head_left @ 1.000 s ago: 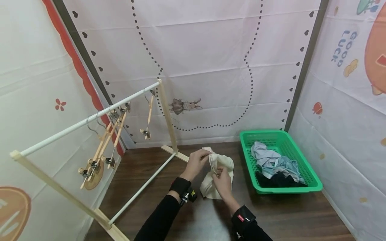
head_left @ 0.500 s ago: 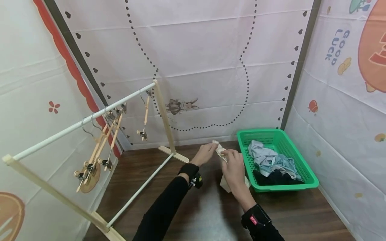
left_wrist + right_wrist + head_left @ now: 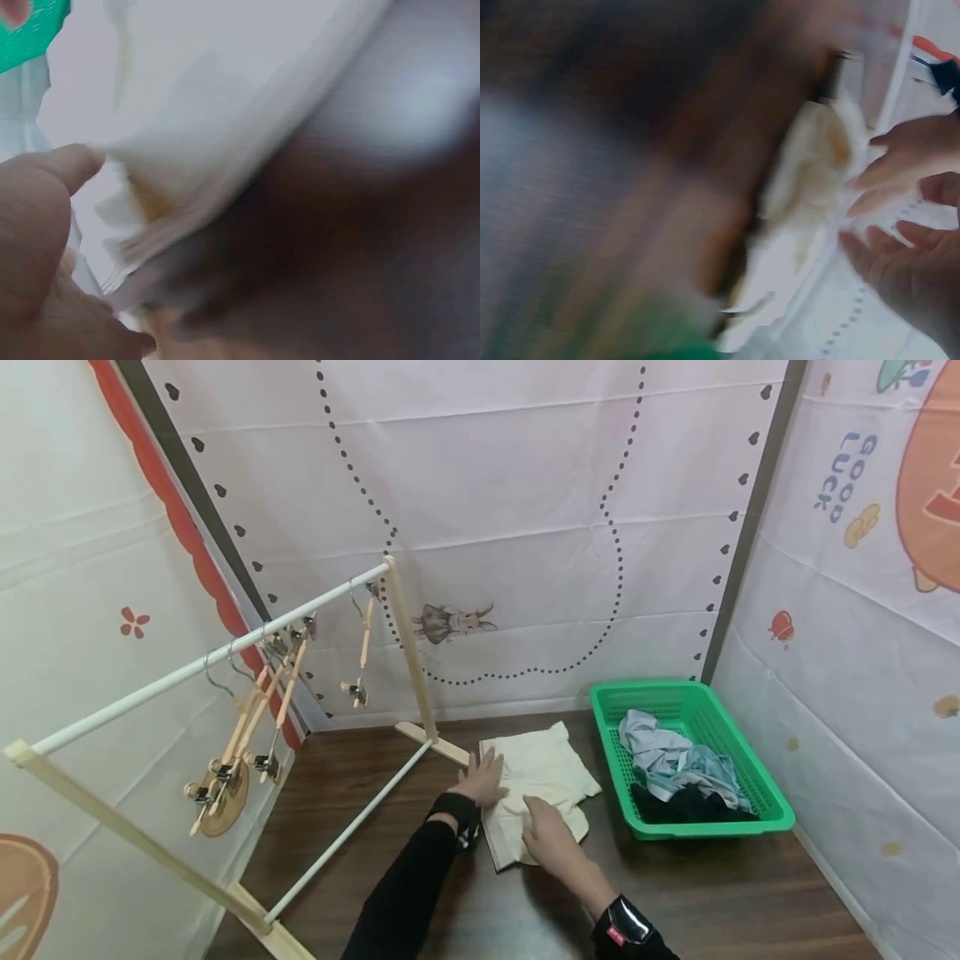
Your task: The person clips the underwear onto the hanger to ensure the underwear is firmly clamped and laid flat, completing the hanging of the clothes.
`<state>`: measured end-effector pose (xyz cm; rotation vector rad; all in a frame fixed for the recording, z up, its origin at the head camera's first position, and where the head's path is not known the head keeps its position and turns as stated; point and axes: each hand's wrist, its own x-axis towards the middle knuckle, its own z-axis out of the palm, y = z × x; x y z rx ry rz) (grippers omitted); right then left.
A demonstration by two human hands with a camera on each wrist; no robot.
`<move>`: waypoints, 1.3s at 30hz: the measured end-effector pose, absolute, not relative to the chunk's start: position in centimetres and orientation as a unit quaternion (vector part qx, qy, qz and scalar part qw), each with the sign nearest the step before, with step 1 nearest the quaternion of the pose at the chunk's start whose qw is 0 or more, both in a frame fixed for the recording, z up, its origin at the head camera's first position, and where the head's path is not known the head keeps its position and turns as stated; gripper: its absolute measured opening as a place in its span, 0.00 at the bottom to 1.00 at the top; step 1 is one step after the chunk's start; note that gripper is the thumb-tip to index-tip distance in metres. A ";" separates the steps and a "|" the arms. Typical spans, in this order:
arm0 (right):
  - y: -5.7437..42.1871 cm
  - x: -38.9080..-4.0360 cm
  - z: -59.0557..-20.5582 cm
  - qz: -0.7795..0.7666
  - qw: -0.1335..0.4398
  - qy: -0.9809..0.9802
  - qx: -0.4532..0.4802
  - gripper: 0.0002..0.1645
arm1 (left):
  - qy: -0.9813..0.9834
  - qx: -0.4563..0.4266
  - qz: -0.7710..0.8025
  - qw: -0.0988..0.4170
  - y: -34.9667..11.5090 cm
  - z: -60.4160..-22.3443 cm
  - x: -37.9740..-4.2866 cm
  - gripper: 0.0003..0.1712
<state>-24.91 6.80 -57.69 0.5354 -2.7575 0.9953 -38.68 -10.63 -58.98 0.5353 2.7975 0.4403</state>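
Note:
A cream garment [image 3: 551, 768] lies spread on the brown floor, its straight hemmed edge toward the rack. Whether it is shorts or a top I cannot tell. My left hand [image 3: 482, 779] rests on that edge with fingers spread. Over the garment's near part is my right hand [image 3: 553, 839], fingers loosely bent and nothing held. In the left wrist view the left hand [image 3: 37, 240] shows beside blurred cloth [image 3: 210, 90]. The right wrist view has the right hand [image 3: 915, 270] with relaxed fingers, near the cream cloth [image 3: 810, 172].
To the right stands a green basket [image 3: 783, 822] with blue-grey and black clothes [image 3: 686, 768] in it. On the left, a rack with a white rail [image 3: 172, 681] carries several wooden clip hangers [image 3: 247, 718]. Printed cloth walls [image 3: 495, 460] enclose the floor [image 3: 352, 785].
The cream garment was bunched, then held up in both hands. Now it lies spread flat on the floor, and both hands have let go of it and come down over it.

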 end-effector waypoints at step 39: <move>14.8 -19.9 -58.9 0.120 -0.183 -0.965 0.144 0.29 | 0.923 0.348 0.019 0.165 -11.7 -60.2 -30.6 0.77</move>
